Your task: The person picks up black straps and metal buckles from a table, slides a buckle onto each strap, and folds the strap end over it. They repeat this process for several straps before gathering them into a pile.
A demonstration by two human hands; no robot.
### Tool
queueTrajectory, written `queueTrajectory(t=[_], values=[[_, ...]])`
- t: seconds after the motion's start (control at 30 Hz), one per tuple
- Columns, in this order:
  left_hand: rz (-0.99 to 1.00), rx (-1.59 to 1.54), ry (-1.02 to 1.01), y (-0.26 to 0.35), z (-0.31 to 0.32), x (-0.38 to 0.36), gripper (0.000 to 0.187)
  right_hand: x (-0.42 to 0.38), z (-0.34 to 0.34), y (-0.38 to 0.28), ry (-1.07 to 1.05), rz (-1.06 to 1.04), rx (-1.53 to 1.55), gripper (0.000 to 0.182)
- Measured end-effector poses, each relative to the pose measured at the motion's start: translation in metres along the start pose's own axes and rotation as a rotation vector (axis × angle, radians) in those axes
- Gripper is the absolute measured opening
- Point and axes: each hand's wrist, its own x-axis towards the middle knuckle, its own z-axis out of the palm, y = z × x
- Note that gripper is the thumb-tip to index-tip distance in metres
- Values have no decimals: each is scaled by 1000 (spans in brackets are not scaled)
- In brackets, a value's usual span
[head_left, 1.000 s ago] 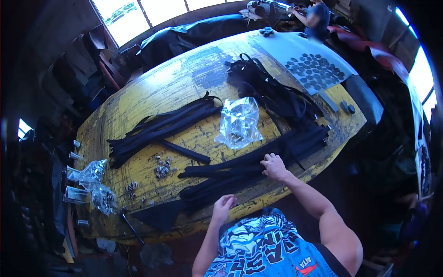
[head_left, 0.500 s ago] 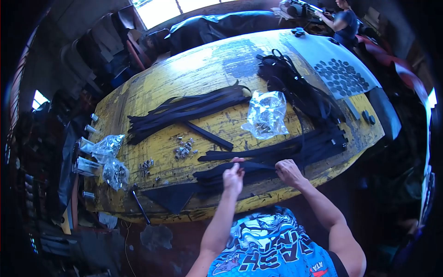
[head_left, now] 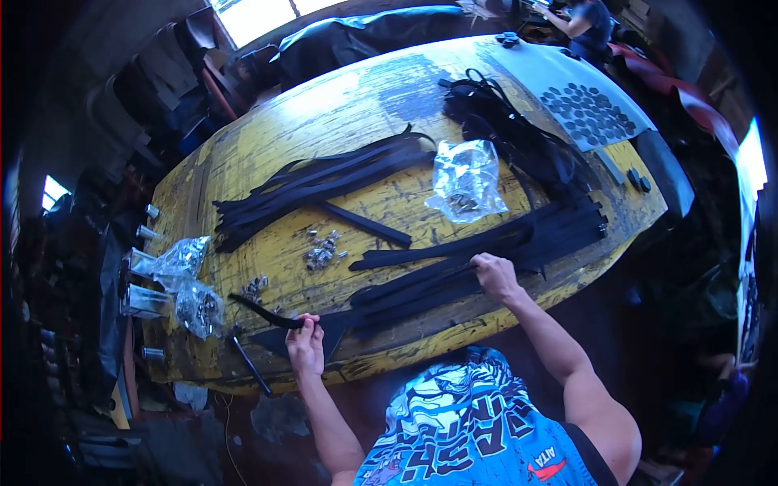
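My left hand (head_left: 306,350) is closed around one end of a black strap (head_left: 266,313), whose free end sticks out to the left over the table's front part. Closed too, my right hand (head_left: 496,277) is at the upper edge of the near bundle of black straps (head_left: 413,296); what its fingers pinch is hidden. Beyond my left hand lies a small heap of metal fittings (head_left: 254,287), with a larger heap of metal pieces (head_left: 322,251) farther back. A dark flat piece of material (head_left: 334,336) is beside my left hand.
On the worn yellow table (head_left: 324,121) are another strap bundle (head_left: 324,178), a clear bag of metal parts (head_left: 466,182) and two bags at left (head_left: 182,263) (head_left: 198,308). A pen-like stick (head_left: 250,364) lies near the front edge. A person (head_left: 587,31) stands at the far right.
My left hand has moved left and toward me, off the near bundle, with the strap now pointing left. My right hand has shifted slightly up and left. The view has tilted slightly.
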Motion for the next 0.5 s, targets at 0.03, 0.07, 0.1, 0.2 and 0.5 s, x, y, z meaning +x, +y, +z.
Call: queueTrajectory(t=[0.03,0.07,0.1,0.2,0.5], values=[[10,-88,16,4,-13,1,8,0,-4,-5,98,-38,11,9],[14,-89,76,4,-23,1,7,-2,-9,-11,119,1,14,10],[22,-93,136,6,-28,1,6,-4,-11,-14,169,18,11,11],[-48,-8,284,16,-34,-2,7,-13,-15,-20,313,104,14,17],[-77,219,176,10,-55,-1,16,-13,-85,17,706,116,-20,21]])
